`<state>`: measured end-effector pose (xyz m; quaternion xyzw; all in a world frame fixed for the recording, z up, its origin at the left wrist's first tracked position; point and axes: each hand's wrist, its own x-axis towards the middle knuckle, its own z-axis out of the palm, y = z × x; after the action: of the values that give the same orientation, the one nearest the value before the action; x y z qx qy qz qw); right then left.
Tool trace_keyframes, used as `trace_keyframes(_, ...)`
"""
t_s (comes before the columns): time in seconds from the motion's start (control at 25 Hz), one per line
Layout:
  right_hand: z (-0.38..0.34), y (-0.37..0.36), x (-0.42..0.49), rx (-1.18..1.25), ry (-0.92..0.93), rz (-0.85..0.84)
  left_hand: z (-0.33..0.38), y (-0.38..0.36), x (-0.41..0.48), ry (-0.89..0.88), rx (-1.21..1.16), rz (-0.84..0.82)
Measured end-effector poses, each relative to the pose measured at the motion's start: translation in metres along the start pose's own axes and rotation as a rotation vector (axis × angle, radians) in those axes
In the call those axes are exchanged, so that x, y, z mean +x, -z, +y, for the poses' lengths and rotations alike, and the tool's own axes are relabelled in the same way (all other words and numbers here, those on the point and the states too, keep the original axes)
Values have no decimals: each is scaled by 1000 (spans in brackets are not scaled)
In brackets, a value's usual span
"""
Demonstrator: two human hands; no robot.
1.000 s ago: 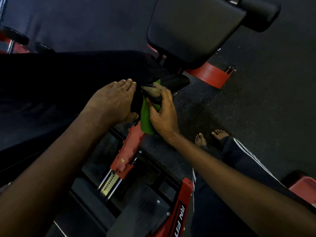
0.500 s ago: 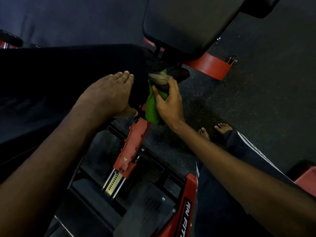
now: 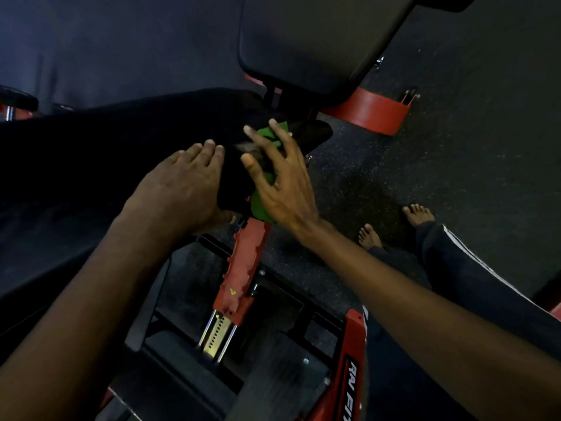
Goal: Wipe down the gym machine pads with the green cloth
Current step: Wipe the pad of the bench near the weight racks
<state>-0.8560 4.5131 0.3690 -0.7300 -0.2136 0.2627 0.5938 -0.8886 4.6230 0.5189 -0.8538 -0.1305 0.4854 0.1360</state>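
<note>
Both forearms are bare from the bottom edge of the view up to the wrists, with no sleeve, watch, band or ring visible, and the left hand (image 3: 179, 189) and right hand (image 3: 282, 183) wear no gloves. The legs are in dark navy track trousers (image 3: 473, 278) with thin white stripes running down the outer side of the leg at right. The feet are bare: the right foot (image 3: 417, 214) and the left foot (image 3: 368, 237) show their toes beyond the trouser cuffs, without shoes or socks.
</note>
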Motion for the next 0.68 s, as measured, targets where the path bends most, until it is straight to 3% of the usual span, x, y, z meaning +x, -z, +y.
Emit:
trace_keyframes(0.16, 9, -2, 7, -25, 51, 23, 7, 4, 2, 29, -16, -4)
trace_keyframes(0.4, 24, -1, 34, 17, -32, 59, 18, 5, 15, 80, -60, 19)
trace_keyframes(0.6, 30, 3, 22, 4, 116, 46, 25, 3, 37, 67, -32, 24)
trace_keyframes(0.68, 38, 3, 40, -7, 67, 78, 27, 1, 40, 67, -29, 30)
